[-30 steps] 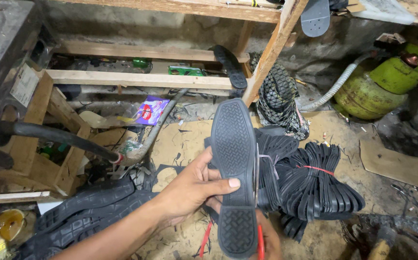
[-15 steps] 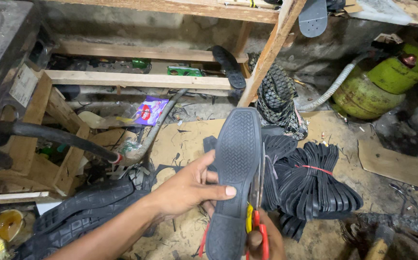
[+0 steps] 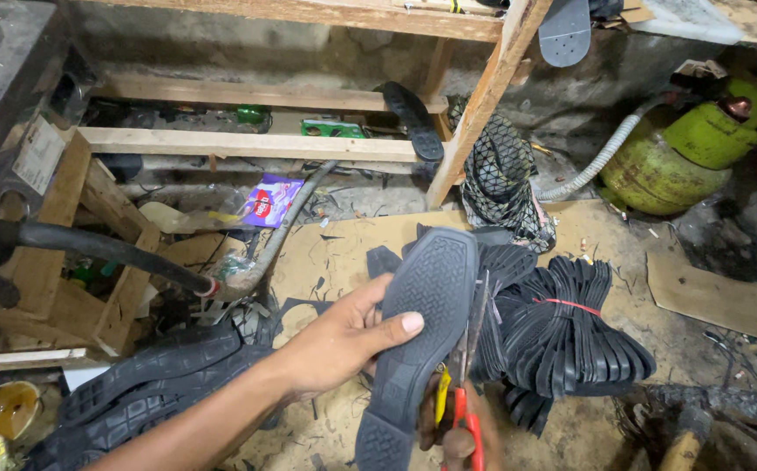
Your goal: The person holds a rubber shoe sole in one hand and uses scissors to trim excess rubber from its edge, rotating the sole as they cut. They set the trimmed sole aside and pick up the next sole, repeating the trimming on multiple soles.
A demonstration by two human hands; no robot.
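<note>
Our left hand (image 3: 335, 344) grips a black rubber shoe sole (image 3: 418, 336), thumb on its tread, held tilted above the floor. Our right hand (image 3: 457, 432), mostly hidden beneath it, closes on red-handled scissors (image 3: 466, 375) at the sole's right edge. A bundle of soles (image 3: 562, 331) lies just beyond.

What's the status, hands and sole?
Left hand grips the black sole, tread up. Right hand, mostly hidden, holds scissors at the sole's right edge. Bundled soles lie just behind.
</note>
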